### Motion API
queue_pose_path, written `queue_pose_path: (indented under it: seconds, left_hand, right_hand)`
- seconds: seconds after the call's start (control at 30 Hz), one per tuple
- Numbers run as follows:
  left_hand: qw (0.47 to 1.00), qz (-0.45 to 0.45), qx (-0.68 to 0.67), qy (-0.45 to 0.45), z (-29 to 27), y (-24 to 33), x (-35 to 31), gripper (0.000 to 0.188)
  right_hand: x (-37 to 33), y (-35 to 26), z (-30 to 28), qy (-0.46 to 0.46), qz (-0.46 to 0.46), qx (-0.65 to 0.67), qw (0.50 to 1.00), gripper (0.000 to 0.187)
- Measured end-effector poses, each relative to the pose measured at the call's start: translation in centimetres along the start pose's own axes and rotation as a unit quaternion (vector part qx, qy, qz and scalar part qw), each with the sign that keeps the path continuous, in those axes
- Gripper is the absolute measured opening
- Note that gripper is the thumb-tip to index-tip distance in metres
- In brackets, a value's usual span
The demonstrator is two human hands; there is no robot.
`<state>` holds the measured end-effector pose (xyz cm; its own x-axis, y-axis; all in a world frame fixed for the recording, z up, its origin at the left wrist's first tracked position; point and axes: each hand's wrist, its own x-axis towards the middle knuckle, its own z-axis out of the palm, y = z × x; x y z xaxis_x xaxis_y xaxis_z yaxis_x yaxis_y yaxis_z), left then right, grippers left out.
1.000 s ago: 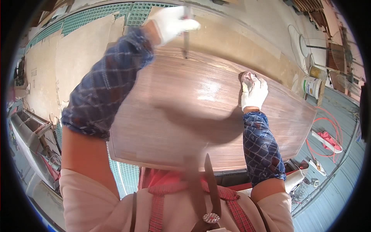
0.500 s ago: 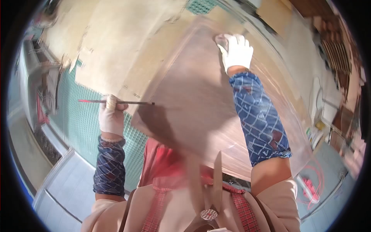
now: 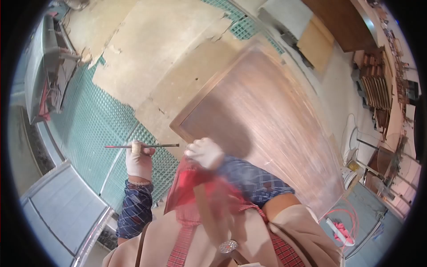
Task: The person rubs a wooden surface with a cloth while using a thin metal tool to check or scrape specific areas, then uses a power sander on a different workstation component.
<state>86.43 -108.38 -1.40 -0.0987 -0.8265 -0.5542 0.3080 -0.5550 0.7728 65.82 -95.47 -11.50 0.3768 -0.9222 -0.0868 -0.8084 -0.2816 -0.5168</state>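
Observation:
A thin red-and-dark stick (image 3: 165, 145), like a pencil or slim brush, lies crosswise in my left hand (image 3: 138, 163). That hand wears a white glove and is closed round the stick, over the green mesh. My right hand (image 3: 205, 153), also white-gloved and a little blurred, is near the board's near left corner, above the red apron (image 3: 189, 180). Its fingers are curled in, and I cannot make out what they hold, if anything. A brown wood-grain panel (image 3: 271, 129) with a raised edge lies before me, partly in shadow.
Torn tan sheeting (image 3: 155, 49) covers much of the green mesh surface (image 3: 95, 113). At the right are stacked brown wooden pieces (image 3: 377, 89), a round tin (image 3: 350, 175) and a pink hose (image 3: 349, 209). A grey metal casing (image 3: 42, 66) stands at the far left.
My right hand has come off the far part of the panel, back toward my body and leftward, to its near left corner. My left hand, still holding the stick, sits slightly lower and further right.

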Motion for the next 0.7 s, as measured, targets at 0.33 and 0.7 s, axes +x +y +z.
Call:
queue_pose_path:
  seconds: [0.33, 0.7]
  left_hand:
    - [0.957, -0.118, 0.046, -0.262, 6.1, -0.1, -3.4, 0.03]
    - [0.85, -0.144, 0.188, -0.47, 13.3, 1.9, -11.8, 0.046]
  right_hand:
    - [-37.6, -6.8, 1.5, -0.06, 0.601, 0.088, 0.792, 0.027]
    - [-30.2, -32.6, 8.9, 0.107, 0.747, 0.339, 0.561, 0.029]
